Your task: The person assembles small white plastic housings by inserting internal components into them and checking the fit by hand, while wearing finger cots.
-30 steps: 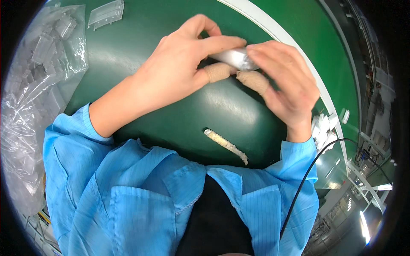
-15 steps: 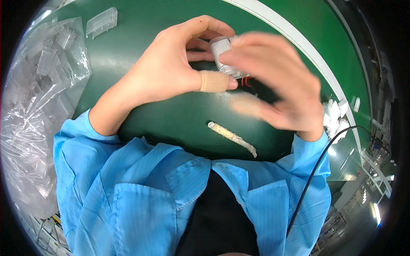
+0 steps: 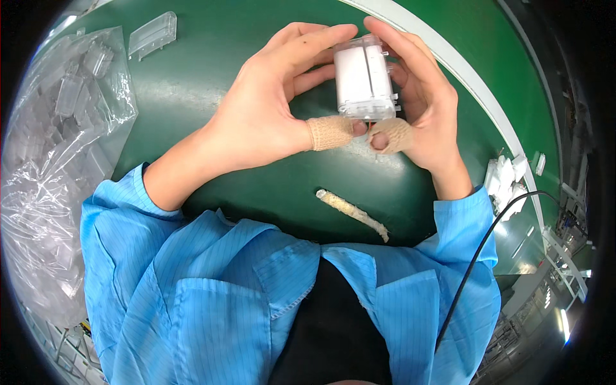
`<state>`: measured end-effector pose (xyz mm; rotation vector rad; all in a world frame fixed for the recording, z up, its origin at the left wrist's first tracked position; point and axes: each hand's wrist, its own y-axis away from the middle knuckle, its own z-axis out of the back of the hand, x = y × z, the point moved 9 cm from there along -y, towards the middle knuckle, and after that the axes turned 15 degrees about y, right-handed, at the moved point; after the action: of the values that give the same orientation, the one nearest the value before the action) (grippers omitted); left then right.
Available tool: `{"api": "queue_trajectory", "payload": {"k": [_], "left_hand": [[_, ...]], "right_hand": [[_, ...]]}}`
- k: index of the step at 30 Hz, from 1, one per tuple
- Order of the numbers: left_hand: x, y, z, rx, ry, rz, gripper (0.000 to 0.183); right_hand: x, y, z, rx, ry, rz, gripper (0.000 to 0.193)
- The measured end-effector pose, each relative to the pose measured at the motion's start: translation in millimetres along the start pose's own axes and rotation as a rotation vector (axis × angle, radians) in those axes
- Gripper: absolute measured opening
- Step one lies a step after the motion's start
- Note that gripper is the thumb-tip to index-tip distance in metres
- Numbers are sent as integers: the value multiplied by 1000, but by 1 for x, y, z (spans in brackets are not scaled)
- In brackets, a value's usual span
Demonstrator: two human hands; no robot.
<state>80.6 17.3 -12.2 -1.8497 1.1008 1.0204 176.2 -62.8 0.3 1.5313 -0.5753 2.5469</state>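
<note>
Between my two hands is a small clear plastic case [image 3: 364, 77] with white blocks inside, split by a dark line down its length. Small clear tabs stick out along its right side, and a bit of reddish wire shows at its near end. My left hand [image 3: 276, 96] grips the case from the left, fingers at the far edge and taped thumb at the near end. My right hand [image 3: 423, 96] closes on it from the right in the same way, its thumb also wrapped in beige tape. Both thumb tips almost meet below the case.
A yellowish-white worn stick [image 3: 351, 213] lies on the green table [image 3: 212, 51] near my chest. At far left, a clear bag [image 3: 58, 179] holds several clear plastic parts; one clear cover [image 3: 153, 34] lies beside it. Crumpled white pieces [image 3: 505, 179] and a black cable [image 3: 478, 247] are at right.
My right hand, blurred before while moving over the case, has settled on its right side. The case has turned more upright and shifted slightly right, its white face now in view.
</note>
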Motion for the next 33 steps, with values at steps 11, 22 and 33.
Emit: {"api": "queue_trajectory", "payload": {"k": [11, 22, 33], "left_hand": [[-12, 5, -12, 48, -613, -170, 83], [-20, 7, -19, 100, -819, -190, 79], [-25, 5, -19, 144, -807, -296, 74]], "right_hand": [[20, 2, 5, 2, 252, 100, 96], [32, 6, -2, -3, 389, 218, 92], [46, 4, 2, -45, 502, 301, 92]]}}
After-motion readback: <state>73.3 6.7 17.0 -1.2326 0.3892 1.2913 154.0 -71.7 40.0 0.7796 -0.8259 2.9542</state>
